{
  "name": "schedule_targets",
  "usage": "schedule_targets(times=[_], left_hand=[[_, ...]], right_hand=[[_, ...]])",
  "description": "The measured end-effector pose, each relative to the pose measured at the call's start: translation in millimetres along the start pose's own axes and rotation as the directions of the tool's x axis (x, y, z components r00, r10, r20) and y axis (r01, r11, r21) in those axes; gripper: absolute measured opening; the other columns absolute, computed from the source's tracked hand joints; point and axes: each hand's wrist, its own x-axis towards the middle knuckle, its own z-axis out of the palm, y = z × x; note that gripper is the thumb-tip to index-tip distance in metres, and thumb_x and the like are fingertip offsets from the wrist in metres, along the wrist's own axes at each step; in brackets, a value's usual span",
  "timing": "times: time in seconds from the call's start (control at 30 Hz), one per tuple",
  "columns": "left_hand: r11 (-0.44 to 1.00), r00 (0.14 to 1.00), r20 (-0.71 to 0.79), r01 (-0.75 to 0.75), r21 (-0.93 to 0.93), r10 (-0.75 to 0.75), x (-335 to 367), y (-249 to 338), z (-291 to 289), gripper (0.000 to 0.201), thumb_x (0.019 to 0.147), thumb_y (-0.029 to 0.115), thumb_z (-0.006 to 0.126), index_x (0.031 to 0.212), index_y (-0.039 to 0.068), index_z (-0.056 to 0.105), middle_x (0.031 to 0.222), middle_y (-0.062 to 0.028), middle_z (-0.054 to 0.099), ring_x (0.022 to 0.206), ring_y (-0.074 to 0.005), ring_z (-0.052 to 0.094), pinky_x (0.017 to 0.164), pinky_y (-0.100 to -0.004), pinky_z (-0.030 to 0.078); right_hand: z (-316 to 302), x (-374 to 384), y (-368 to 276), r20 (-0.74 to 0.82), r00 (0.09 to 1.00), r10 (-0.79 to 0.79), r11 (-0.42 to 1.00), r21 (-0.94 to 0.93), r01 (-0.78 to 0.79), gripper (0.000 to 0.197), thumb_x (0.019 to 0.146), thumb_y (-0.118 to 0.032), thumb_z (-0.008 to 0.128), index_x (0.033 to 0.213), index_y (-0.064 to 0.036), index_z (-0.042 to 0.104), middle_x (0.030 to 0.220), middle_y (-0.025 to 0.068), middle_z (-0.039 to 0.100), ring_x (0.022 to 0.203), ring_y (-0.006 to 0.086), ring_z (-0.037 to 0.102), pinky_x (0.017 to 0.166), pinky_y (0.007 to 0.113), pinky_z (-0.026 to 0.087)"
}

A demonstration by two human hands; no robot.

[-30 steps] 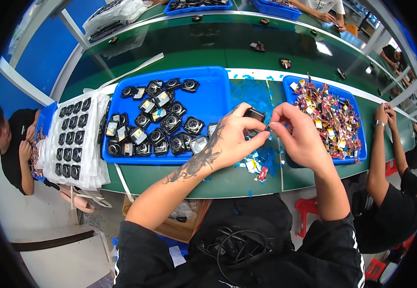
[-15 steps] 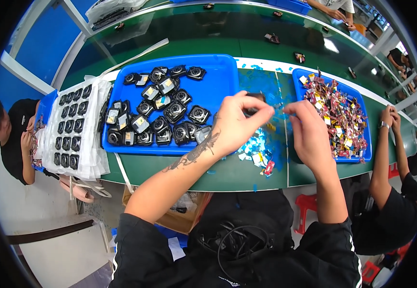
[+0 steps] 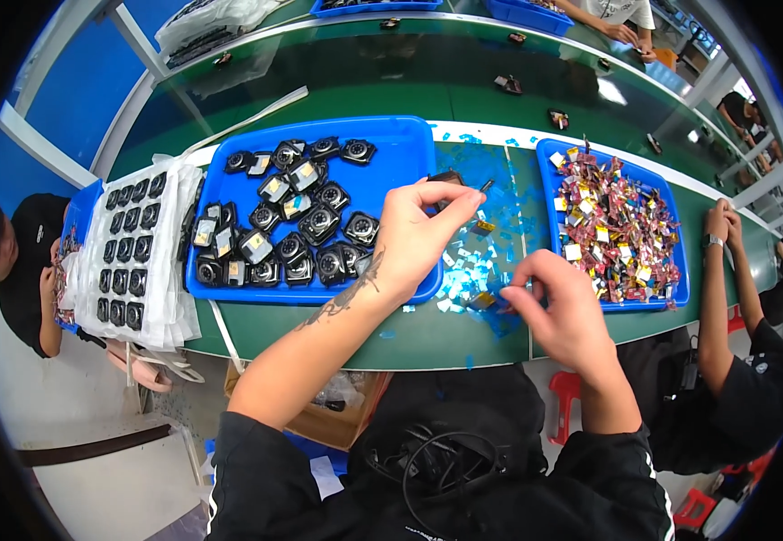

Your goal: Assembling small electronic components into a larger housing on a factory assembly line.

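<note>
My left hand (image 3: pixel 414 230) is closed in a pinch above the table, over the right rim of a blue tray (image 3: pixel 319 126). A dark watch part (image 3: pixel 445 178) shows partly behind its fingers; the rest of the part is hidden. Several black watch cases (image 3: pixel 319 224) lie loose in that tray. Lower and to the right, my right hand (image 3: pixel 558 302) has its fingers curled, with thumb and forefinger nearly together; whether anything small is between them is unclear. Beside those fingertips sits a small yellowish part (image 3: pixel 481 300), among shiny blue-white film scraps (image 3: pixel 463 270) on the green table (image 3: pixel 409 347).
On the right, another blue tray (image 3: pixel 682 270) is heaped with small red, yellow and white parts. White packing sheets (image 3: pixel 125 252) at left hold black watch cases in rows. A green conveyor (image 3: pixel 364 77) runs behind. Co-workers sit left, right and across.
My right hand has dropped toward me, away from my left hand, to the scraps. My left hand stays raised with the watch part. The whole view has shifted slightly.
</note>
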Motion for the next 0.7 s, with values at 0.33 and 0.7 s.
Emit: schedule_targets(times=[0.33, 0.7], left_hand=[[0.956, 0.969, 0.23, 0.146, -0.256, -0.086, -8, 15, 8, 0.018, 0.091, 0.012, 0.063, 0.097, -0.004, 0.069, 0.093, -0.0095, 0.069, 0.084, -0.0154, 0.065, 0.074, -0.0276, 0.051], [0.913, 0.909, 0.386, 0.284, -0.292, -0.16, -10, 15, 10, 0.026, 0.096, 0.009, 0.053, 0.117, -0.003, 0.062, 0.116, -0.0118, 0.063, 0.102, -0.0179, 0.061, 0.085, -0.0308, 0.052]], right_hand=[[-58, 11, 65, -0.454, 0.836, -0.307, 0.835, -0.551, 0.008, 0.011, 0.081, -0.003, 0.068, 0.092, -0.002, 0.068, 0.086, 0.0129, 0.065, 0.072, 0.0242, 0.062, 0.066, 0.032, 0.049], [7, 29, 25, -0.335, 0.928, -0.163, 0.633, 0.686, 0.359, 0.011, 0.085, 0.005, 0.062, 0.096, 0.0028, 0.065, 0.091, 0.0083, 0.064, 0.077, 0.0109, 0.059, 0.066, 0.023, 0.047]])
